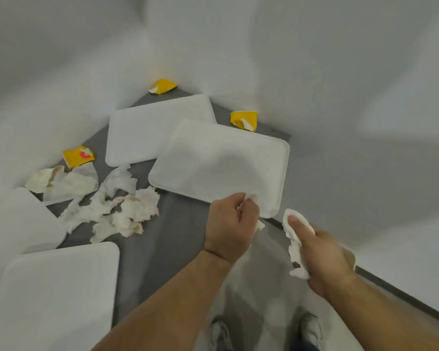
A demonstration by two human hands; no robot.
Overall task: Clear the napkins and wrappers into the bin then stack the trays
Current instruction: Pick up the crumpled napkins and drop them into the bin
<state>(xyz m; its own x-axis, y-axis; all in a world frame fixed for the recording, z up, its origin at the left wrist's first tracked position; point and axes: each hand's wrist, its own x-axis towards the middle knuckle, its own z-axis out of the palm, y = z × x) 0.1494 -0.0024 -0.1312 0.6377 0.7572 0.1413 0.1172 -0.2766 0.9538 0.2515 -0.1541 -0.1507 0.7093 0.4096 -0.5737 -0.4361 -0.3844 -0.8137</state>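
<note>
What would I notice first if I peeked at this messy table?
Two bare hands in front, the left hand and right hand, each clutching a crumpled white napkin. Then the heap of torn white napkins at left, and three bright yellow wrappers scattered around the white rectangular trays.

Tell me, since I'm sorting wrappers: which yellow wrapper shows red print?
The left yellow wrapper, beside the napkin pile; the other two show only yellow and white.

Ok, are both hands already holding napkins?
Yes, the left hand is closed on a crumpled napkin and the right hand grips another napkin.
</note>
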